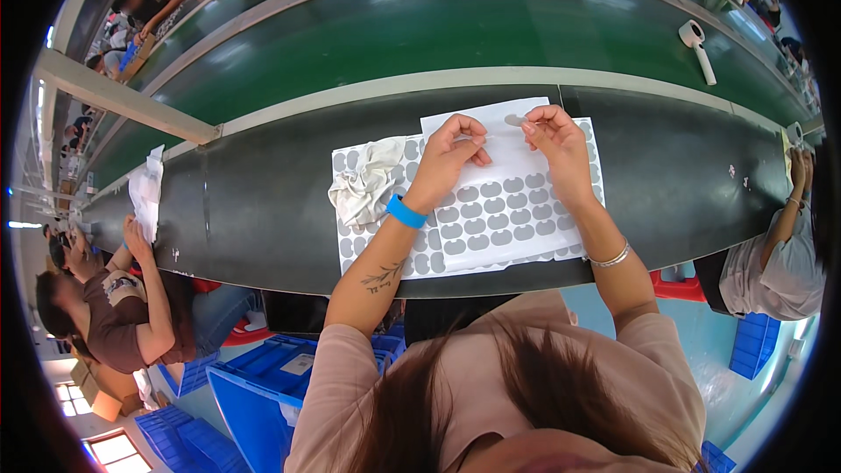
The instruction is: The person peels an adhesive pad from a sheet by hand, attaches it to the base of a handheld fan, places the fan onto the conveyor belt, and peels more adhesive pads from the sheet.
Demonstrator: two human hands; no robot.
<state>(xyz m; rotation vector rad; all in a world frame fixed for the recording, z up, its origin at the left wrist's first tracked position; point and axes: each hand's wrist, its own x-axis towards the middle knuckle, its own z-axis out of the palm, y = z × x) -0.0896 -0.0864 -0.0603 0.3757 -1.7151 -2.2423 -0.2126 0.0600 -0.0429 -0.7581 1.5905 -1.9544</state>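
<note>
A white sheet (504, 162) with rows of grey rounded stickers lies in front of me on the black work surface, its far part bare of stickers. Between the thumb and fingers of my right hand (558, 151) is one grey sticker (515, 120), pinched above the sheet's far part. My left hand (454, 156) is over the sheet's left side, fingers loosely curled and apart from the thumb; I see nothing in them. Beneath lie more sticker sheets (346, 245). A crumpled white cloth (368, 180) rests on them, left of my left forearm.
Beyond the black work surface (272, 201) runs a green conveyor belt (394, 31). A white handheld device (698, 51) lies on it at the far right. Co-workers sit at the left (123, 315) and right (771, 254). Blue bins (254, 385) stand below the table.
</note>
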